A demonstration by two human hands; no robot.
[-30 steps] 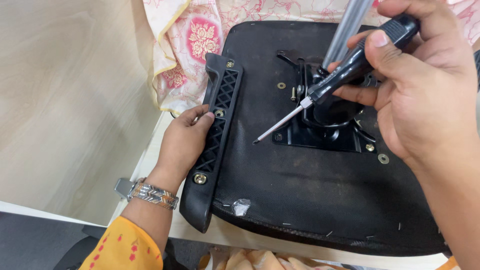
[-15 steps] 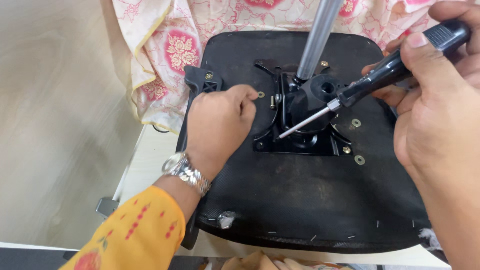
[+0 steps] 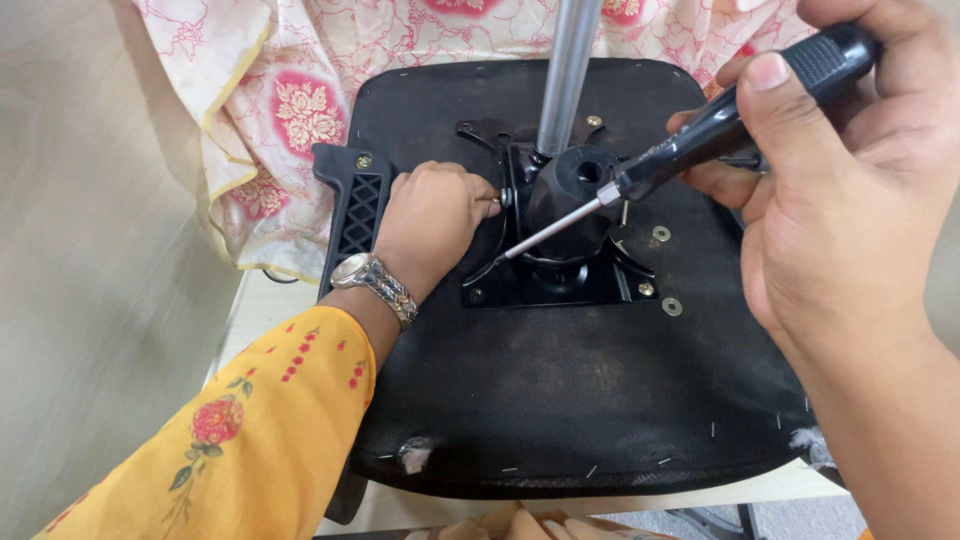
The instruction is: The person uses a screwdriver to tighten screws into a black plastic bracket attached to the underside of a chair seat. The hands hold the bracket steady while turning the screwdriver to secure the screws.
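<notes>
An upturned black chair seat (image 3: 560, 390) lies on a table, its black metal mechanism plate (image 3: 560, 240) facing up with a silver gas-lift column (image 3: 567, 70) rising from it. My right hand (image 3: 850, 190) grips a black-handled screwdriver (image 3: 700, 135); its shaft points down-left and the tip rests near the plate's left side. My left hand (image 3: 435, 225), with a silver wristwatch (image 3: 375, 285) and an orange sleeve, rests on the seat with its fingers curled against the plate's left edge, close to the screwdriver tip. What the fingertips pinch is hidden.
A black armrest bracket (image 3: 355, 210) is fixed along the seat's left edge. White cloth with pink flowers (image 3: 270, 120) lies under and behind the seat. Loose washers and bolts (image 3: 665, 270) show at the plate's right. Beige floor lies at the left.
My left hand left the armrest bracket and moved right onto the mechanism plate. The screwdriver tip came down toward the plate's left side. The camera shifted, bringing the seat closer.
</notes>
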